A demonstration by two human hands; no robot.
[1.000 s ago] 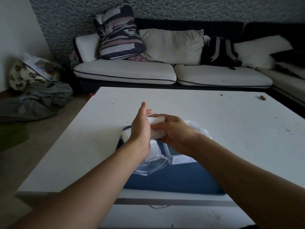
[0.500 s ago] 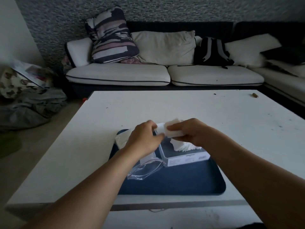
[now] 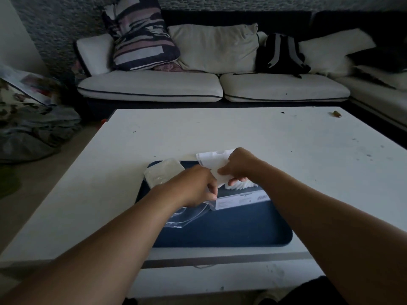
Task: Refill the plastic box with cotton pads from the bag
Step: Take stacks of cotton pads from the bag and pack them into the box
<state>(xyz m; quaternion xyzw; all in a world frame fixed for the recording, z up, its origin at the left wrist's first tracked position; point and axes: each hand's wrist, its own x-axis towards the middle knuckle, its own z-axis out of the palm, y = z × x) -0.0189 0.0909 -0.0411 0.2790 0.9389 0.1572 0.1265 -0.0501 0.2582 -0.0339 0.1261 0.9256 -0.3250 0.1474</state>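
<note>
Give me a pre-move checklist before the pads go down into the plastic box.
1. Pads in hand: right hand pinches a white stack of cotton pads: ok.
2. Stack over the box: it sits above the plastic box, which already holds pads: ok.
3. Box steadied: left hand is at the box's left end; actual grip cannot tell.
4. Box seated on the blue tray: ok.
5. Lid out of the way: clear lid lies to the box's left: ok.
6. Bag within reach behind the box: ok.

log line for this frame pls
stage: loading pads | right hand: holds cotton pads over plastic box | left hand: at box edge | tray: underneath
</note>
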